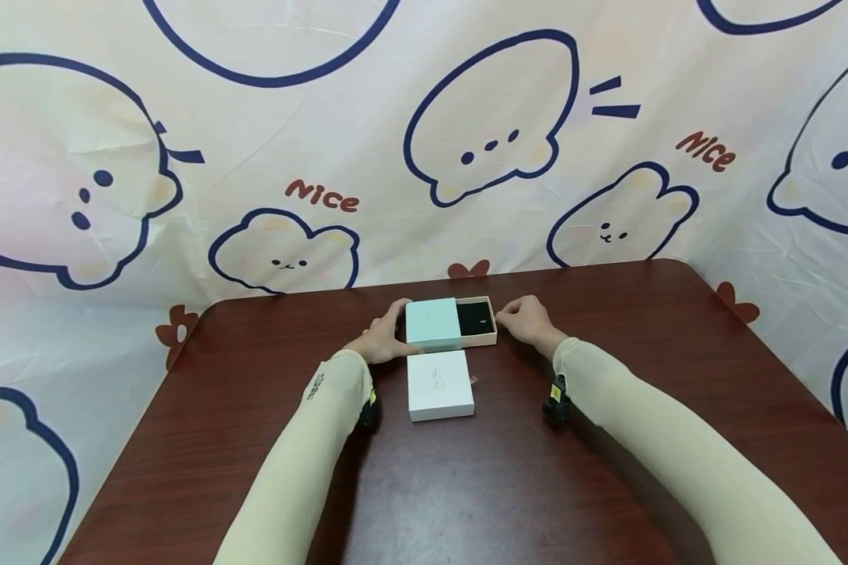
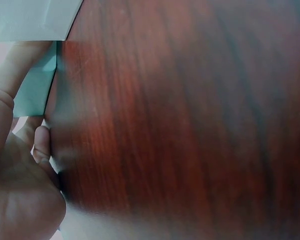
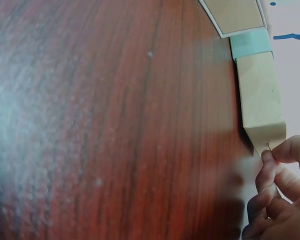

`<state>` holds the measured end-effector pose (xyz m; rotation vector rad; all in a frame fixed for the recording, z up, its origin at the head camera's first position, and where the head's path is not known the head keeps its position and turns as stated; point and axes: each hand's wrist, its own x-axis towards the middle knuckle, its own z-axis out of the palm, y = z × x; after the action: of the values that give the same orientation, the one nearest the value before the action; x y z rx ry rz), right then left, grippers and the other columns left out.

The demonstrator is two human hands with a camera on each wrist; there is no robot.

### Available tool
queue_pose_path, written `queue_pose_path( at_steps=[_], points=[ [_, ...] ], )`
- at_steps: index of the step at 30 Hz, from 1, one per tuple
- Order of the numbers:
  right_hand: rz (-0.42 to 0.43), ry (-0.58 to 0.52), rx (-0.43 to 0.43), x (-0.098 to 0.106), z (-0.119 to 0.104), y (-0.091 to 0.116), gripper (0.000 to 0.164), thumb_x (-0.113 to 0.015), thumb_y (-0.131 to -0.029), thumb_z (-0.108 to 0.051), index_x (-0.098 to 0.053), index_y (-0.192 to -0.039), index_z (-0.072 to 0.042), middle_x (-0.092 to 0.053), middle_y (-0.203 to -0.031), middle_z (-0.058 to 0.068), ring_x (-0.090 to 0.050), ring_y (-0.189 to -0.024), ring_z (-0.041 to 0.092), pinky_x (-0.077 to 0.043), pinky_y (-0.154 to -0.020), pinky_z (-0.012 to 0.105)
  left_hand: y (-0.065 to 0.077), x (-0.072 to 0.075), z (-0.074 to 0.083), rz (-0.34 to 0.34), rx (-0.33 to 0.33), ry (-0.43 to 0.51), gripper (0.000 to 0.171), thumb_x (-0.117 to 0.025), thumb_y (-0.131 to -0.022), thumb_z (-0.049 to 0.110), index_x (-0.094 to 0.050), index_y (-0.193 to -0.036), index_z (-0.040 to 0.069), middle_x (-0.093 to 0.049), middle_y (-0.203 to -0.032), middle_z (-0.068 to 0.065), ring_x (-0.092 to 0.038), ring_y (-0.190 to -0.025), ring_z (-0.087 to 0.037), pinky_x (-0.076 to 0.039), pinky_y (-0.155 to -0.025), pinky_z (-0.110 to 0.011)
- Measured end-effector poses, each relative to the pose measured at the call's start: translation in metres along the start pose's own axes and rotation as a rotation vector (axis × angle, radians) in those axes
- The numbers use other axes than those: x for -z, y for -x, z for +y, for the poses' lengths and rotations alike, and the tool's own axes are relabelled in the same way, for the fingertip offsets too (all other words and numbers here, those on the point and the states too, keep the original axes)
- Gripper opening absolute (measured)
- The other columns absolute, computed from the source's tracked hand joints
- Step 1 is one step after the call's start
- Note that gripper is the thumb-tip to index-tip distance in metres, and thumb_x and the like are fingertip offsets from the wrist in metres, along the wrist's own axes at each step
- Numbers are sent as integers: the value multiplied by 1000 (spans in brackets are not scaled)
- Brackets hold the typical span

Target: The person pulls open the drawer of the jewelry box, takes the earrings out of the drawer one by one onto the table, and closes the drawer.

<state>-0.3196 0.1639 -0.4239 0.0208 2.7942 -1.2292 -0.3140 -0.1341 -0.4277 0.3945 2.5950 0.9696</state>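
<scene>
A mint-green box sleeve [image 1: 433,323] lies toward the back of the table, with a cream drawer [image 1: 479,341] partly out of its right side. Inside the drawer is a black insert [image 1: 474,319] bearing a tiny silvery item, too small to make out. My left hand [image 1: 381,337] grips the sleeve from the left, thumb at the near side and fingers at the far side. At the drawer's right end my right hand [image 1: 530,320] pinches a thin pull tab [image 3: 268,146] between thumb and index finger. Directly in front of the sleeve sits a white box [image 1: 440,386] with faint lettering.
The dark red-brown wooden table [image 1: 424,486] ends at a patterned cloth [image 1: 495,118] along the back and sides. A small brown tab [image 1: 473,380] sticks out from the white box's right side.
</scene>
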Motion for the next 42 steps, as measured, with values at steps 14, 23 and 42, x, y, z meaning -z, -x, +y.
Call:
queue_pose_path(
  at_steps=[14, 23, 42],
  points=[
    [-8, -3, -12, 1, 2, 0, 26, -60, -95, -20, -78, -99, -2, -72, -110, 14, -59, -95, 23, -48, -85, 35, 1, 0, 0, 0, -4, 8, 99, -76, -91, 33, -6, -161, 27, -21, -167, -18, -16, -152, -46, -14, -119, -69],
    [-11, 8, -3, 5, 3, 2, 26, -59, -95, -20, -78, -98, -2, -72, -108, 14, -58, -93, 22, -47, -83, 33, 0, -1, 0, 1, -1, -4, 99, -76, -91, 35, -6, -161, 28, -22, -166, -18, -17, -153, -45, -17, -119, -68],
    [8, 12, -2, 8, 7, 2, 26, -59, -95, -20, -78, -97, -2, -72, -106, 13, -58, -92, 22, -46, -79, 31, 2, 1, 0, -5, 2, 6, 97, -75, -91, 33, -7, -161, 28, -21, -167, -18, -16, -153, -45, -14, -120, -68]
  ],
)
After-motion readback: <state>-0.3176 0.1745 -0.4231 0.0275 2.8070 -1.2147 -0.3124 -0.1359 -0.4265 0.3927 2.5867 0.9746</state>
